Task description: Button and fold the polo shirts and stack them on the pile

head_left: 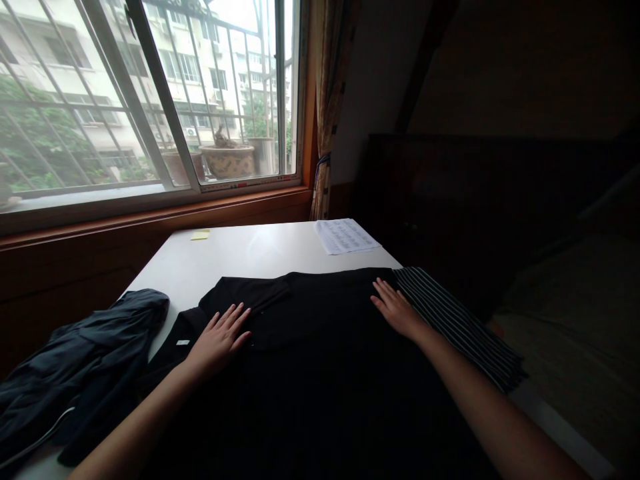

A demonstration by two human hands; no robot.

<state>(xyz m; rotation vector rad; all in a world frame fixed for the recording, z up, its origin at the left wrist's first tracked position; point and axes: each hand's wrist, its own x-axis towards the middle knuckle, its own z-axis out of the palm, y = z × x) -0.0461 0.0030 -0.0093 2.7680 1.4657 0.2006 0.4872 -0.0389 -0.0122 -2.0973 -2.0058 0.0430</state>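
Two hands (216,341) (399,311) lie flat, well apart, on one black garment (320,317), one striped cloth (450,317) beside it.

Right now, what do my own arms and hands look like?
Your left hand and right hand are bare, with no gloves, rings, watch or bracelet visible. Both forearms are uncovered too, with no sleeves as far as the picture shows.

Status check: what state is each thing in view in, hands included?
Black garment: spread out on the table
Left hand: open, palm down on the black garment
Right hand: open, palm down on the black garment
Striped cloth: spread at the black garment's right edge
Dark blue garment: crumpled
Printed sheets: lying flat
Yellow note: lying flat
Curtain: gathered, tied
Window: open or shut unclear
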